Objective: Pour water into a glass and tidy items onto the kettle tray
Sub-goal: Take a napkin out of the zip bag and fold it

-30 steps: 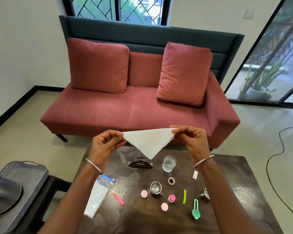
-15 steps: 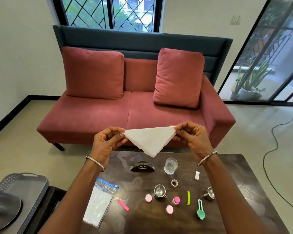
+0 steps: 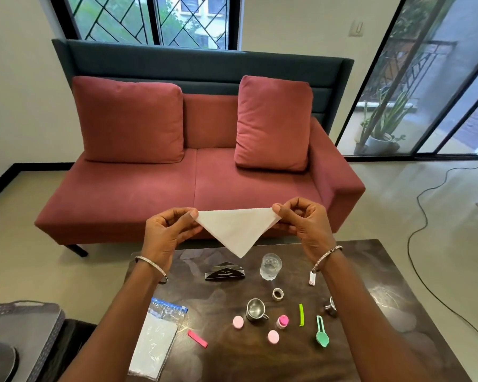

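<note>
Both hands are holding a white napkin [image 3: 238, 231] in the air above the far edge of the dark table [image 3: 384, 312], folded into a triangle with its point hanging down. Left hand [image 3: 167, 232] is pinching the left corner between thumb and fingers; right hand [image 3: 304, 220] is pinching the right corner likewise. The glass [image 3: 271, 266] is standing on the table below, beside a black napkin holder [image 3: 224, 272]. The grey tray [image 3: 25, 321] is sitting at lower left, off the table.
</note>
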